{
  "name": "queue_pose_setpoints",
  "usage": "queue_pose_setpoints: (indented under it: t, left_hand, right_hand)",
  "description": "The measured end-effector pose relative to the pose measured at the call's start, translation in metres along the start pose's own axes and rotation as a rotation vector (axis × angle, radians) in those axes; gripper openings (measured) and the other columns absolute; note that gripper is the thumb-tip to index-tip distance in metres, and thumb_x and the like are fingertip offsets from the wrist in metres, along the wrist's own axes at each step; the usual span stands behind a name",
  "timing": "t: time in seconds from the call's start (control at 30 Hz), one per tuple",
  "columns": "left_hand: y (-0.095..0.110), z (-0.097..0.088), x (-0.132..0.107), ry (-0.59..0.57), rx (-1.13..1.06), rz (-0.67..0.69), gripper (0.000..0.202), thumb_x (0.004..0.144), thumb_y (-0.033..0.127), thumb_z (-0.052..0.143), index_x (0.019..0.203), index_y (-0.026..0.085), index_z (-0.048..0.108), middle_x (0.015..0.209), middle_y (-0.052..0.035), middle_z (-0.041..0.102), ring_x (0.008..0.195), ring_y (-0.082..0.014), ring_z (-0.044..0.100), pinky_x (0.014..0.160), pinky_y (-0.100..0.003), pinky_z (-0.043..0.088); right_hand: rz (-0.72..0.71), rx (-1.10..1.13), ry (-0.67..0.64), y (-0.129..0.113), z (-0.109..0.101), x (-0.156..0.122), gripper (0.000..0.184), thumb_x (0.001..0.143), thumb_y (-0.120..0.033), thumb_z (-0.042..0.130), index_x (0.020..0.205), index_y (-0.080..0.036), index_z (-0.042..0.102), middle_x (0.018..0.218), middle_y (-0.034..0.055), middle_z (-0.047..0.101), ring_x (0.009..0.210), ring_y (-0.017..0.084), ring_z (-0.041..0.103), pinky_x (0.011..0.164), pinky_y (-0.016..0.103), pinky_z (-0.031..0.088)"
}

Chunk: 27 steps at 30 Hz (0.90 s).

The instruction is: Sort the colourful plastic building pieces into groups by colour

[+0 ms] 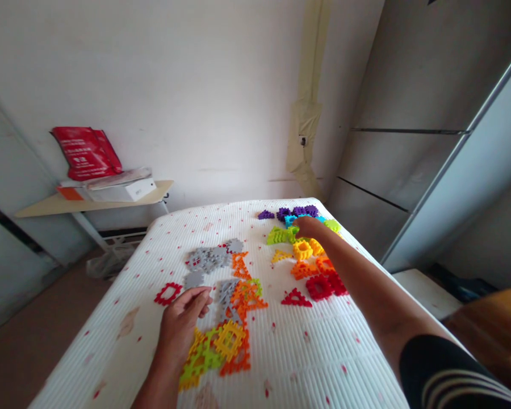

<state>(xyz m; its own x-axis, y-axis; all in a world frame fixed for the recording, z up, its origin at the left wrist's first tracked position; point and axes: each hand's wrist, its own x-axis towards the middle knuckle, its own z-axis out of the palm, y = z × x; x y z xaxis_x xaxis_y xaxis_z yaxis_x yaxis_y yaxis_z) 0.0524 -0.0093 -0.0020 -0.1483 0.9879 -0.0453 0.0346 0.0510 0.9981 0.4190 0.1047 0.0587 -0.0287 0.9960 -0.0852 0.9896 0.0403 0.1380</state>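
Observation:
My right hand (309,227) reaches to the far right stacks, its fingers closed at a green interlocking tile (292,232) beside other green tiles (276,235). Partly behind that hand are light blue tiles (289,220). My left hand (183,312) hovers at the near left, thumb and fingers pressed together; whether they hold anything is hidden. A grey tile (193,279) lies just past its fingers, and a red square frame tile (168,293) is to its left. Orange tiles (249,296), grey triangles (227,295) and a yellow square tile (230,339) lie to its right.
Purple tiles (298,211), yellow tiles (302,250), orange ones (303,269) and red ones (319,288) form colour groups on the right. A grey pile (208,258) lies mid-left on the white ribbed cover (123,352). Behind stands a side table (38,209) with red bags (85,153); a cabinet (409,85) is right.

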Motion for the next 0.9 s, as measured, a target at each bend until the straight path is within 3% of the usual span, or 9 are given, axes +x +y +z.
queue_pose_setpoints:
  t: [0.33,0.47,0.57,0.7,0.8,0.9]
  left_hand:
    - [0.000,0.001,0.000,-0.011,0.012,0.020,0.037,0.056,0.043,0.071,0.079,0.014,0.068,0.060,-0.0021,0.065,0.054,-0.0121,0.053,0.053,-0.023,0.043]
    - [0.002,0.000,-0.001,-0.044,0.092,0.064,0.030,0.058,0.040,0.067,0.076,0.015,0.068,0.059,-0.0007,0.063,0.053,-0.0119,0.052,0.053,-0.023,0.042]
    - [0.004,-0.003,-0.004,-0.167,0.241,0.127,0.022,0.062,0.036,0.064,0.072,0.016,0.068,0.062,-0.0005,0.063,0.058,-0.0133,0.054,0.057,-0.024,0.042]
    - [0.009,-0.008,-0.011,-0.472,0.461,0.116,0.014,0.064,0.027,0.059,0.070,0.016,0.067,0.066,-0.0016,0.064,0.064,-0.0154,0.057,0.060,-0.024,0.042]
    - [0.011,-0.012,-0.014,-0.534,0.630,0.161,0.014,0.063,0.021,0.057,0.071,0.016,0.067,0.071,-0.0029,0.064,0.068,-0.0158,0.057,0.063,-0.025,0.043]
    - [0.010,-0.019,-0.012,-0.568,0.769,0.190,0.022,0.060,0.019,0.059,0.079,0.018,0.069,0.080,-0.0037,0.064,0.075,-0.0166,0.058,0.070,-0.026,0.043]
  right_hand:
    - [0.016,0.010,0.075,-0.007,-0.003,-0.007,0.047,0.071,-0.025,0.070,0.117,-0.023,0.060,0.115,0.0082,0.062,0.104,0.025,0.057,0.080,0.030,0.047]
    - [0.017,0.034,0.171,-0.016,-0.016,-0.031,0.038,0.077,-0.020,0.062,0.114,-0.017,0.060,0.115,0.0111,0.061,0.101,0.024,0.058,0.079,0.028,0.045]
    - [-0.041,0.070,0.272,-0.037,-0.019,-0.062,0.027,0.083,-0.020,0.054,0.109,-0.017,0.060,0.110,0.0099,0.062,0.094,0.021,0.059,0.074,0.025,0.043]
    - [-0.382,0.184,0.389,-0.085,0.001,-0.115,0.015,0.087,-0.023,0.048,0.085,-0.017,0.062,0.085,0.0050,0.064,0.075,0.015,0.058,0.063,0.023,0.037]
    - [-0.578,0.208,0.406,-0.117,0.031,-0.145,0.023,0.089,-0.018,0.043,0.070,-0.016,0.056,0.068,0.0022,0.059,0.059,0.011,0.050,0.057,0.024,0.030]
    - [-0.655,0.223,0.408,-0.134,0.059,-0.160,0.024,0.088,-0.016,0.041,0.068,-0.016,0.054,0.066,0.0016,0.056,0.056,0.010,0.045,0.055,0.025,0.026]
